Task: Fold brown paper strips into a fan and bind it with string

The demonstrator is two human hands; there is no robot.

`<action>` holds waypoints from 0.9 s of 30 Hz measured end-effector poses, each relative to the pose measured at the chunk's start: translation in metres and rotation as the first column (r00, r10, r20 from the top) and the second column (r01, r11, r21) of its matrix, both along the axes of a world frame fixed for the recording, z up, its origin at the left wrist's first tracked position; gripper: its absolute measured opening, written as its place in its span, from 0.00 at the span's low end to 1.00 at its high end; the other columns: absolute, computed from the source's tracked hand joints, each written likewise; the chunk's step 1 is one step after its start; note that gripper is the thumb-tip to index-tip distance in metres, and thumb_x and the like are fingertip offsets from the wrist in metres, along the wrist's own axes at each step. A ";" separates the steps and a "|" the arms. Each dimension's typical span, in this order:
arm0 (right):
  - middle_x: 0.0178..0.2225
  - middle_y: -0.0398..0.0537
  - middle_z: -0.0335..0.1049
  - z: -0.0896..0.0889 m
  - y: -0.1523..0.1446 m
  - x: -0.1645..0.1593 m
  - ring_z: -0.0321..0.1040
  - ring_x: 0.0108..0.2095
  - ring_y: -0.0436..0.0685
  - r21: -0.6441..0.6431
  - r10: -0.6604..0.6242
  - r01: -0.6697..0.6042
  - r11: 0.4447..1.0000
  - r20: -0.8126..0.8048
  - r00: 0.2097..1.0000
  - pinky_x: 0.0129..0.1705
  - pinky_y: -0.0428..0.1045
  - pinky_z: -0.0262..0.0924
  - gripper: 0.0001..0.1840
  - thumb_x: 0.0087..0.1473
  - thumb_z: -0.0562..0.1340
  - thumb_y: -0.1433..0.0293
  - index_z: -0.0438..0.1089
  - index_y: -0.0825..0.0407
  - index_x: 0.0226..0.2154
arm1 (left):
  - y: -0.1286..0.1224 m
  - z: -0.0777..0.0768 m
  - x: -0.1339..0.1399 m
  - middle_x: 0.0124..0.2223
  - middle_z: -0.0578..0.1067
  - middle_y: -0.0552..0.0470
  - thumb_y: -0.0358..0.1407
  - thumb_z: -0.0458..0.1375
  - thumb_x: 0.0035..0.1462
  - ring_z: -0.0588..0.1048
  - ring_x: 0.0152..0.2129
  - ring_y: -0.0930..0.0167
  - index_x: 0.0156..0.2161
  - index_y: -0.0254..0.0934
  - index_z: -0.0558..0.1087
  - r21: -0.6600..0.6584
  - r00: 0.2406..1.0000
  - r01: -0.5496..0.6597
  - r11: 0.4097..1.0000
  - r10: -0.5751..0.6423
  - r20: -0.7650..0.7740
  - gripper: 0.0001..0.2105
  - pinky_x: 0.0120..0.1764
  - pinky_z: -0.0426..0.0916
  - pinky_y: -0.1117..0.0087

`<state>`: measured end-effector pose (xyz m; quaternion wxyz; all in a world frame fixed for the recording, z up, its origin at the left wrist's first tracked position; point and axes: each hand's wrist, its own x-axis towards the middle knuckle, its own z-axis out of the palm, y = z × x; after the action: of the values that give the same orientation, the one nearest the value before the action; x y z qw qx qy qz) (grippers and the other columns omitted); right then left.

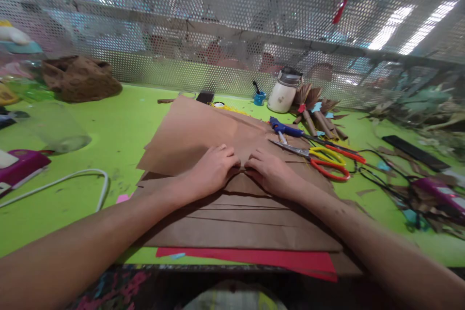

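Observation:
A sheet of brown paper is pinched at its near edge by both my hands, its left part lifted off the stack. My left hand has its fingers curled on the edge. Close beside it, my right hand grips the same edge, with a small gap between the two hands. Beneath lies a stack of brown paper sheets with staggered edges. Red paper sticks out under the stack's near side. Right of my hands, scissors with yellow and orange handles and a blue glue gun rest on the paper.
Farther back stand a white jug and a small blue pot. Rolled brown paper pieces lie at the back right. Dark cables and scraps clutter the right. A white cable and a purple device lie left.

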<state>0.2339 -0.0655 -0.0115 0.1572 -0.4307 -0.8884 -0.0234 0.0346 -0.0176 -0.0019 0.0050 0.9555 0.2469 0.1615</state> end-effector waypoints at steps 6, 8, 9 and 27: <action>0.33 0.51 0.66 0.004 -0.001 0.004 0.60 0.35 0.55 -0.040 0.022 -0.021 0.999 0.015 1.000 0.37 0.48 0.56 0.10 0.60 0.52 0.73 0.68 0.56 0.33 | 0.000 0.003 -0.001 0.32 0.68 0.49 0.34 0.48 0.62 0.65 0.31 0.69 0.32 0.35 0.70 0.014 0.999 0.012 1.000 -0.011 -0.033 0.11 0.34 0.57 0.67; 0.34 0.51 0.66 0.009 -0.005 0.005 0.61 0.36 0.54 -0.088 0.020 -0.020 0.996 0.000 1.000 0.37 0.48 0.56 0.08 0.60 0.53 0.75 0.68 0.56 0.34 | 0.001 0.003 -0.002 0.32 0.68 0.49 0.33 0.49 0.62 0.64 0.30 0.69 0.31 0.35 0.70 -0.002 0.999 0.020 1.000 -0.020 -0.034 0.10 0.33 0.57 0.68; 0.34 0.51 0.66 0.012 -0.007 0.005 0.61 0.36 0.54 -0.115 0.016 -0.017 0.993 -0.013 1.000 0.38 0.48 0.56 0.08 0.59 0.54 0.75 0.68 0.56 0.34 | 0.001 0.003 -0.002 0.32 0.68 0.50 0.33 0.49 0.62 0.64 0.30 0.69 0.31 0.35 0.70 -0.014 0.999 0.022 1.000 -0.022 -0.034 0.10 0.33 0.57 0.68; 0.35 0.50 0.63 0.022 -0.026 0.019 0.58 0.36 0.55 -0.145 -0.041 0.048 0.988 0.046 0.998 0.37 0.49 0.54 0.07 0.54 0.54 0.79 0.65 0.54 0.33 | -0.003 0.018 -0.008 0.32 0.65 0.50 0.25 0.48 0.56 0.63 0.28 0.70 0.31 0.35 0.67 -0.133 0.993 0.072 0.989 -0.083 -0.085 0.07 0.31 0.56 0.69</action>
<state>0.2530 -0.0918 0.0108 0.1057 -0.4602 -0.8810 0.0291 0.0266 -0.0203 0.0159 0.0620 0.9683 0.2195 0.1017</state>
